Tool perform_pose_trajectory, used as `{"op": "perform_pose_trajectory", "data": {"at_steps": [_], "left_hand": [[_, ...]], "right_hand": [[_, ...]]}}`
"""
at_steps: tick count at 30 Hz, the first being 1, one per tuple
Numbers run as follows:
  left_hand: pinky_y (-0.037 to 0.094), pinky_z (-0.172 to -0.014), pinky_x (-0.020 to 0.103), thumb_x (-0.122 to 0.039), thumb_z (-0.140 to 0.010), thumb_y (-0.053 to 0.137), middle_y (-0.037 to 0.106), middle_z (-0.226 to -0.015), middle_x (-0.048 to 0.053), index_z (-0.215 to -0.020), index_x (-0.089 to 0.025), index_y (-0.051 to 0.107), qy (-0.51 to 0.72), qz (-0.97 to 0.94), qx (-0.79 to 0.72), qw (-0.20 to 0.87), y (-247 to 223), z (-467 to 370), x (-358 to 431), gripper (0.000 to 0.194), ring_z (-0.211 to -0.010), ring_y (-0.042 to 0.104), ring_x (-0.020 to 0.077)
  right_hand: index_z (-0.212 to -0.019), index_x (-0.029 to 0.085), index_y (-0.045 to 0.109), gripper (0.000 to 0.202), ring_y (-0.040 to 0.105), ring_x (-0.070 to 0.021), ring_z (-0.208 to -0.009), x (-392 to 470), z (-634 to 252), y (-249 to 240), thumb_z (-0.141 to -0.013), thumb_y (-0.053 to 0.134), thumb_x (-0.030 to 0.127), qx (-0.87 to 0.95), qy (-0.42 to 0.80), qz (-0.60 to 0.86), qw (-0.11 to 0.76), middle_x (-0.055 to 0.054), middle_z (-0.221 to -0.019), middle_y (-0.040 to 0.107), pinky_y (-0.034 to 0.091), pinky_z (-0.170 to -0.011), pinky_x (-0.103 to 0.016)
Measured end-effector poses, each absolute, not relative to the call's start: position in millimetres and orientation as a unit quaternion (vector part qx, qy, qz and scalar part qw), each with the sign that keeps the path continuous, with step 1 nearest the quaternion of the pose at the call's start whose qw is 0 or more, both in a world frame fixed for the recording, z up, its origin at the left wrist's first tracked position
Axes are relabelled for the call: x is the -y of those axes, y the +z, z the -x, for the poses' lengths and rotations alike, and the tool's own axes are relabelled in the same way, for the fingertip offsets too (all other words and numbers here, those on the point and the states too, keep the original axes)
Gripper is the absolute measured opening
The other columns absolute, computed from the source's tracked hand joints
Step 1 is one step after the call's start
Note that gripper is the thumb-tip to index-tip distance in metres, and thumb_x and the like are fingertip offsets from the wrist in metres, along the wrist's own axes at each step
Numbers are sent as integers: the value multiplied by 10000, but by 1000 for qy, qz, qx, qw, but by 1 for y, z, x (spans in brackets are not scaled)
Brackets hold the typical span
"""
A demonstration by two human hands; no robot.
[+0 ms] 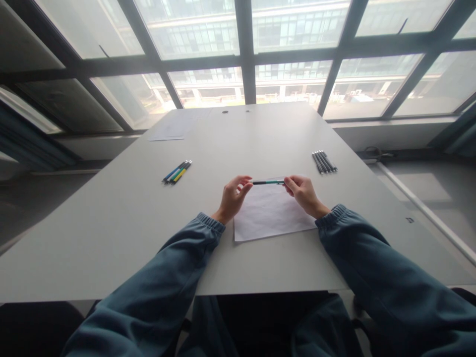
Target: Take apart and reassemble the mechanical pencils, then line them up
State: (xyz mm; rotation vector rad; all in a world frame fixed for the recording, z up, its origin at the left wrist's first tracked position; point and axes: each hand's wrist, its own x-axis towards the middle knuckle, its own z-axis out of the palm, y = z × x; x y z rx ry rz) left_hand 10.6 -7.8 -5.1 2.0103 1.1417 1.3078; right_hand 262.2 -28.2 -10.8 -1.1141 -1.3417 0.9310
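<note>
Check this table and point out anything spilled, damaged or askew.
Nothing looks spilled or damaged. Only the paper below the held pen sits slightly askew: its near edge slants against the near edge of the table.

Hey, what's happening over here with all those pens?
A person is holding a teal-and-black pen level, left grip at one end and right grip at the other, over white paper on the table. A bunch of colored pens lies off to the left, and a row of dark pens lies to the right.

Two pen clusters [177,173] [324,162] and one held pen [268,182] show.
</note>
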Motion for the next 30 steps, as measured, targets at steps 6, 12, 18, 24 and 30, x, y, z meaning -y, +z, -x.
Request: {"op": "perform_pose_trajectory", "data": {"at_steps": [6,12,18,24,30], "left_hand": [[534,-753,303,-360,-886,736,733,-943,59,-1040,-201,705,496,-755,-395,165,-4,-12,9,224,-858,679,177],[525,-715,289,-305,-912,707,709,-853,33,-921,-195,707,511,-766,-365,137,-3,-12,9,110,-798,649,160],[505,-677,269,-370,-925,694,683,-780,14,-872,-189,690,512,-766,-366,131,-5,-12,7,188,-716,619,139],[474,-645,262,-427,-973,610,662,-713,15,-753,-179,658,497,-767,-377,149,-6,-10,8,335,-661,580,134],[449,-645,267,-482,-1005,526,611,-606,4,-636,-174,615,481,-766,-387,177,-4,-10,11,489,-588,560,124]], "right_hand": [[-675,167,641,435,432,-108,-513,29,-262,-12,-887,663,547,567,395,470,549,12,-552,520,298,-488,-262],[-660,166,633,460,426,-106,-513,28,-262,-12,-884,658,567,568,392,472,549,9,-553,520,297,-485,-261],[-658,166,629,452,417,-102,-505,29,-262,-10,-889,661,553,567,393,467,553,12,-542,512,287,-483,-263],[-652,168,622,447,422,-103,-510,30,-261,-9,-889,667,544,570,401,458,551,11,-546,508,285,-484,-263],[-645,167,611,449,413,-100,-512,32,-261,-6,-893,663,537,576,404,454,546,14,-545,508,284,-493,-264]]}}
